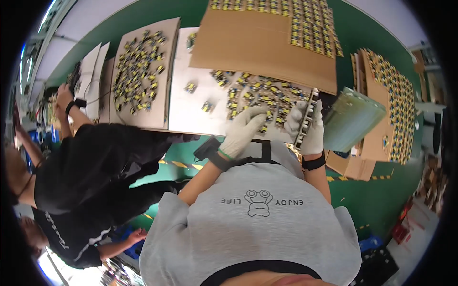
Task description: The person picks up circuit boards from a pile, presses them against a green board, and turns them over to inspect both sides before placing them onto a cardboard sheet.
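My right hand (312, 133), in a white glove, holds a narrow strip of joined circuit boards (307, 119) upright, with its fingers wrapped round it. The strip is lined with small pale and dark parts. To its left, my left hand (243, 131), also gloved, hovers palm down at the front edge of a pile of small circuit boards with yellow blocks (267, 93). Its fingers are loosely bent and apart from the thumb, with nothing visible between them. One loose small board (263, 127) lies by its fingertips.
A cardboard sheet (248, 43) with rows of boards covers the table's far side. Left stands a cardboard tray (164, 71) of scattered boards. On the right are a greenish translucent stack (355, 119) and another board-covered cardboard (377, 138). Co-workers (95, 162) stand close on my left.
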A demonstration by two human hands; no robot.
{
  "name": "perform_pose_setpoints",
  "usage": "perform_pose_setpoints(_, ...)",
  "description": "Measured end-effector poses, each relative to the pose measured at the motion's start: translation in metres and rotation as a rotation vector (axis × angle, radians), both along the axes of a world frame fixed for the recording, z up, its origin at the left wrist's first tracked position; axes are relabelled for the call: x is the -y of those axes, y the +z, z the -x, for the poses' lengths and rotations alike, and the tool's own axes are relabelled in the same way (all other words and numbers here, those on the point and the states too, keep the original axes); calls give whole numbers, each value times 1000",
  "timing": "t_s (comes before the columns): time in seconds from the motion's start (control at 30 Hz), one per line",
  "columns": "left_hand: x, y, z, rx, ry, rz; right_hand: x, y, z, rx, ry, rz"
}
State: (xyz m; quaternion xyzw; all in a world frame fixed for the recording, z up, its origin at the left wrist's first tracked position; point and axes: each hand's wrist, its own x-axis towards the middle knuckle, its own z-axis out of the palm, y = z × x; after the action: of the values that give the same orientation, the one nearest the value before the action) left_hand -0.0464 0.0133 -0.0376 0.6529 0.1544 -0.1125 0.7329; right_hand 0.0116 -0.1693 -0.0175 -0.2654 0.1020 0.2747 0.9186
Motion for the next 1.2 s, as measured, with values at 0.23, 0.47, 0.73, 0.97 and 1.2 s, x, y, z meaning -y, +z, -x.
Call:
perform_pose_setpoints(0.23,-33,16,2,65,98,11,-58,-50,-3,1162,253,1422)
perform_pose_setpoints(0.47,-78,13,16,-235,181,-548,-134,-12,-4,1010,462,1157)
perform_pose_setpoints(0.73,-125,-14,34,113,34,-1242,-208,-90,-31,862,854,1366)
perform_pose_setpoints(0.97,-159,-41,52,-150,443,-944,-249,-88,-40,-46,806,791)
perform_pose_setpoints(1.2,-174,-44,61,-286,522,-797,-289,-137,-62,-293,338,209)
